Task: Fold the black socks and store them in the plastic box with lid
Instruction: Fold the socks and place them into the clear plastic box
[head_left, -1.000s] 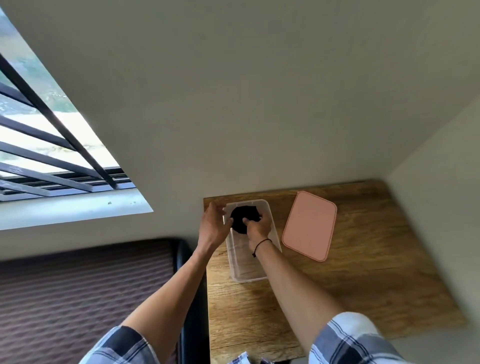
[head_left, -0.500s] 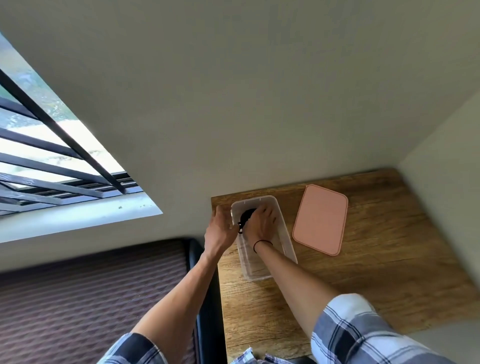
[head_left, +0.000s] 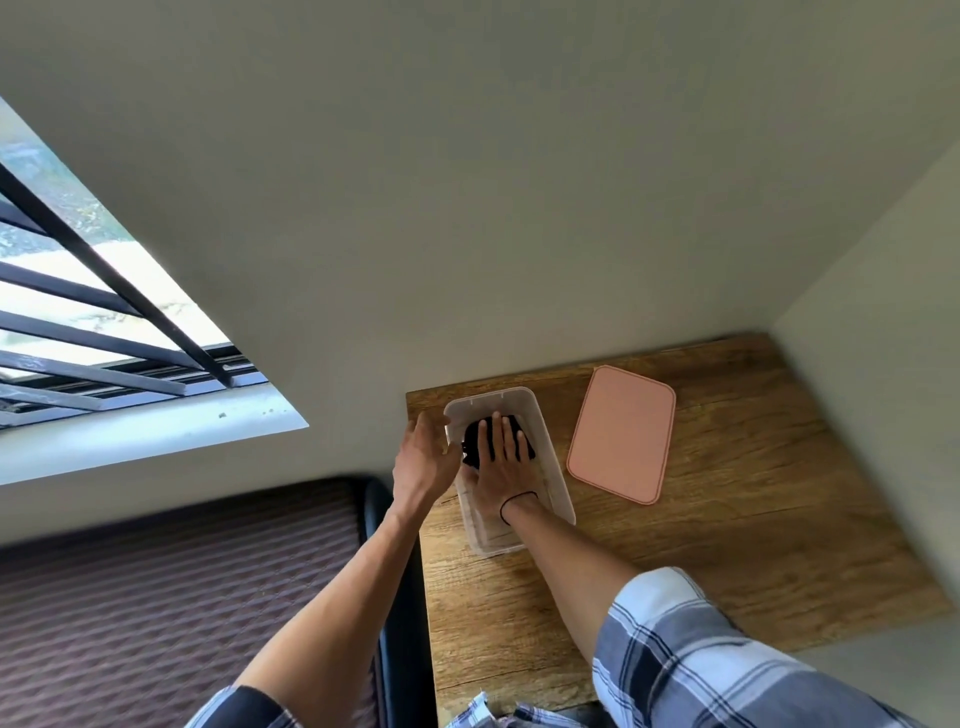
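A clear plastic box (head_left: 545, 441) stands on the wooden table near its left edge. The folded black socks (head_left: 471, 435) lie in the far end of the box. My right hand (head_left: 500, 462) lies flat on top of the socks inside the box, fingers spread, covering most of them. My left hand (head_left: 423, 460) is at the box's left wall, fingers apart, thumb against the rim. The pink lid (head_left: 621, 432) lies flat on the table to the right of the box.
The wooden table (head_left: 727, 530) fits into a corner, with walls behind it and to its right. A dark seat or bed with a black edge (head_left: 400, 597) lies left of the table. A barred window (head_left: 93, 332) is at the far left.
My right hand has lowered the socks into the box and flattened out on top of them. My left hand stays at the box's left side.
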